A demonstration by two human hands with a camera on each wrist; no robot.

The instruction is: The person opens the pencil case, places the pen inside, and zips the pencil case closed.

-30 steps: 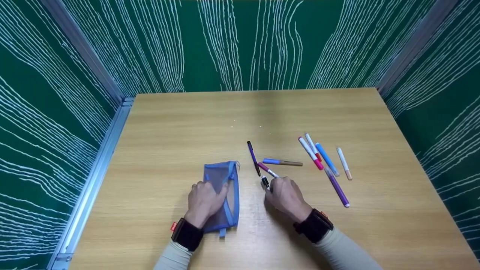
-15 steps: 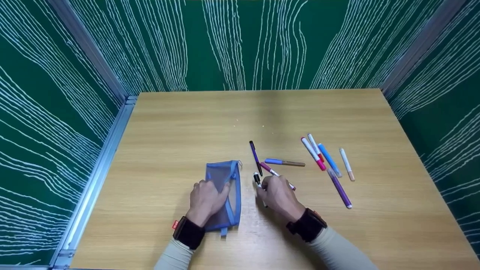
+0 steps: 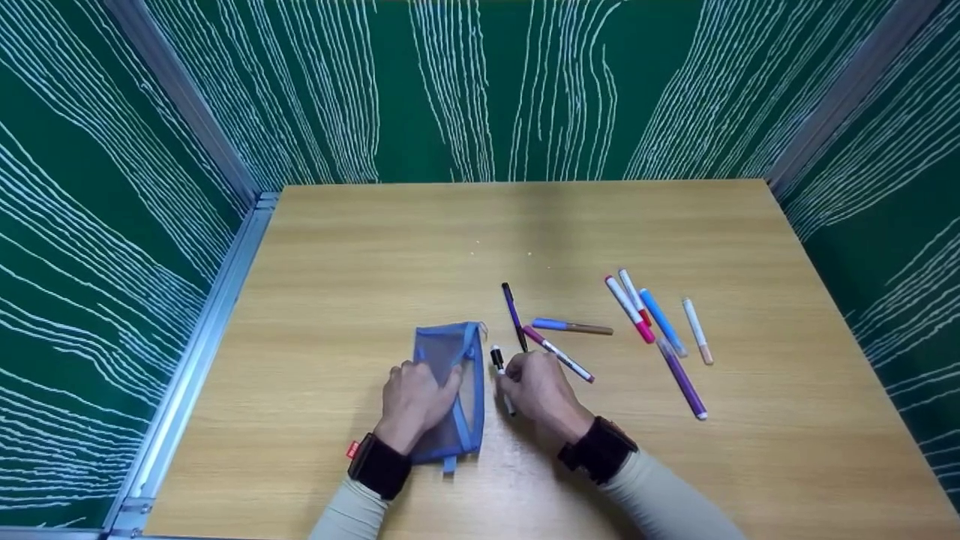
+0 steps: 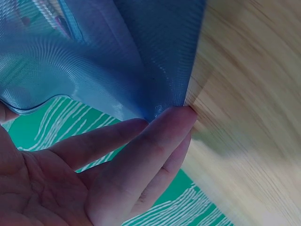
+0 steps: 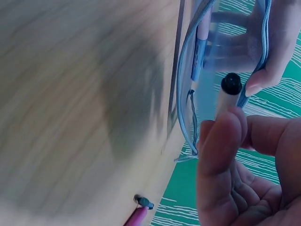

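My left hand (image 3: 416, 401) holds a blue mesh pencil case (image 3: 437, 345) lying on the table, its thumb at the zipped opening. In the left wrist view the fingertips (image 4: 181, 115) meet the case's lower edge. Just right of the case, my right hand (image 3: 541, 388) pinches a white marker (image 3: 499, 364) with a black cap between thumb and fingers. The marker's black end (image 5: 231, 84) points at the gaping mouth of the case in the right wrist view. Inside that mouth shows a pen (image 5: 198, 59) with a blue end.
Beyond the right hand lie a dark purple pen (image 3: 512, 307), a magenta-and-white marker (image 3: 566, 358) and a blue-brown marker (image 3: 574, 327). Several more markers, among them a purple one (image 3: 682, 382) and a blue one (image 3: 663, 322), lie farther right. Green walls surround the wooden table (image 3: 360, 247).
My right hand has moved left with the black-capped marker, close to the pencil case, uncovering the magenta-and-white marker. The left hand stays on the case.
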